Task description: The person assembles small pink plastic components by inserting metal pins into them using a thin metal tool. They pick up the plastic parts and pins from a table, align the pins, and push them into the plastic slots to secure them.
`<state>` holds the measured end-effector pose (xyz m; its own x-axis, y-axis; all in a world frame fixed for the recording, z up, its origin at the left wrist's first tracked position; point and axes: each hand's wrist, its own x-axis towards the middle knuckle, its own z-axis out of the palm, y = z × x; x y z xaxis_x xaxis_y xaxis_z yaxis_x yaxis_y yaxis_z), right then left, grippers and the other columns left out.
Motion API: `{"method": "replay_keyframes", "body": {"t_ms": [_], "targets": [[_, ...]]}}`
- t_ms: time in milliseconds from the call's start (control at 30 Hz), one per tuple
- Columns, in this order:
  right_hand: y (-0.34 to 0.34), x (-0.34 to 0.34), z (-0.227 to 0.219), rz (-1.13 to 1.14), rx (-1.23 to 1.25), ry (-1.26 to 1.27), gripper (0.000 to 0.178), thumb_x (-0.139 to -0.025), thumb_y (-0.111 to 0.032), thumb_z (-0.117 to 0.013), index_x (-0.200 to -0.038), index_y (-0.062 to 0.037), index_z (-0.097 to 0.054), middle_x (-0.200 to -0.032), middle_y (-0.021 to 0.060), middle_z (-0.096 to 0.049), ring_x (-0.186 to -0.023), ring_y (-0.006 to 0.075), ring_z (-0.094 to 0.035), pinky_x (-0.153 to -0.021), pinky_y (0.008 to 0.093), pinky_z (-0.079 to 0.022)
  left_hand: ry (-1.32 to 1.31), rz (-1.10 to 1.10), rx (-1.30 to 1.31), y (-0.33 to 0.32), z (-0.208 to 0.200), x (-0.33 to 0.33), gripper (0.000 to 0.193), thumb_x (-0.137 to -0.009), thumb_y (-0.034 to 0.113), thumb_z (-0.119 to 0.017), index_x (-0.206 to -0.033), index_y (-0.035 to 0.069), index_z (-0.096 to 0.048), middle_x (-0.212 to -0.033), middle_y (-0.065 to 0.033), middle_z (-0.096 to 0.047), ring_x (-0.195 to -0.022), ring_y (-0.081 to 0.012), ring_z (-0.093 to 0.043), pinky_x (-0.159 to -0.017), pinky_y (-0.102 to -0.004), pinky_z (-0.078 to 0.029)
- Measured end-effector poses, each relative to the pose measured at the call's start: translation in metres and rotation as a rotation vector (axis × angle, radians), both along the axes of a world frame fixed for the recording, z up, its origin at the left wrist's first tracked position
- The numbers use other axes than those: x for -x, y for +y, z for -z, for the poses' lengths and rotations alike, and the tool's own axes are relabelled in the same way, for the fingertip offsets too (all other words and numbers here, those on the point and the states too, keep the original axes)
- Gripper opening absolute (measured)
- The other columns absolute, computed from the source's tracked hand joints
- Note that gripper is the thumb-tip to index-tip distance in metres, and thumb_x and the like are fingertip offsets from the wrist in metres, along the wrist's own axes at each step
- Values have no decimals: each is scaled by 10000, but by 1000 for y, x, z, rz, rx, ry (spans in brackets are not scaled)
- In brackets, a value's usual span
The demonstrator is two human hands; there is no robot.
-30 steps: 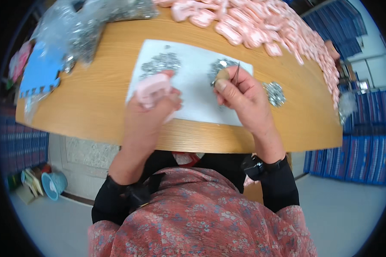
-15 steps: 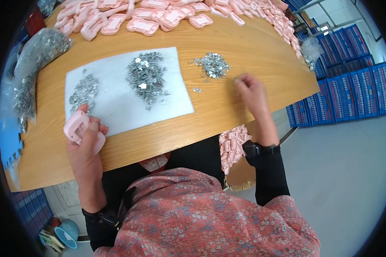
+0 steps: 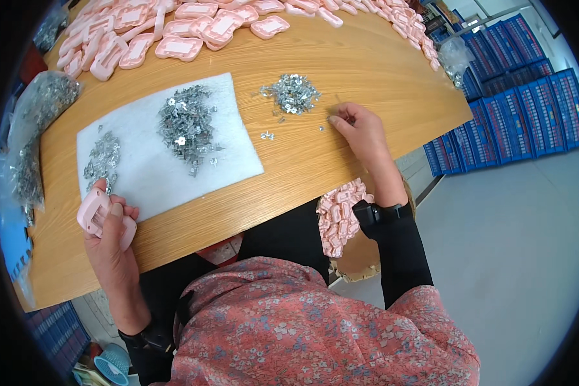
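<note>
My left hand (image 3: 112,241) grips a pink plastic casing (image 3: 95,212) at the near left edge of the wooden table (image 3: 341,71), beside the corner of a white felt mat (image 3: 148,170). On the mat lie a big heap of small metal clips (image 3: 185,122) and a smaller heap (image 3: 101,154). My right hand (image 3: 360,128) rests on the table with thumb and fingertips pinched near a few loose clips (image 3: 268,135), just right of another pile of metal parts (image 3: 291,93). Whether it holds a clip I cannot tell.
Many pink casings (image 3: 193,32) are spread along the far side of the table. Clear bags of metal parts (image 3: 35,122) lie at the left edge. A box of pink casings (image 3: 341,215) stands under the table. Blue crates (image 3: 521,96) are stacked at the right.
My left hand carried the pink casing from the mat's middle to the near left edge. My right hand moved away from it to the loose clips on the right. The view swung right.
</note>
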<state>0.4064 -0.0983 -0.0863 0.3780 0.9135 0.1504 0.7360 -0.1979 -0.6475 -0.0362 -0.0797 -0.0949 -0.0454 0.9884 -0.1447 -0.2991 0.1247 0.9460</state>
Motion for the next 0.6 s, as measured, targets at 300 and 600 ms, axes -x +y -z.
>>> {"method": "replay_keyframes", "body": {"t_ms": [300, 600], "targets": [[4, 6, -15, -94, 13, 161, 158, -864, -127, -712, -891, 4, -628, -723, 24, -567, -678, 115, -526, -632, 264, -446, -114, 160, 57, -12, -27, -18, 512, -941, 152, -644, -1390, 3, -448, -987, -69, -600, -851, -133, -603, -764, -296, -533], [-15, 158, -59, -711, -183, 92, 144, -777, -38, -726, -869, -19, -616, -795, 84, -603, -696, 220, -612, -608, 318, -487, -435, 626, 416, -8, -41, -77, 508, -908, 139, -675, -1360, 22, -474, -959, -93, -654, -826, -178, -674, -727, -303, -581]]}}
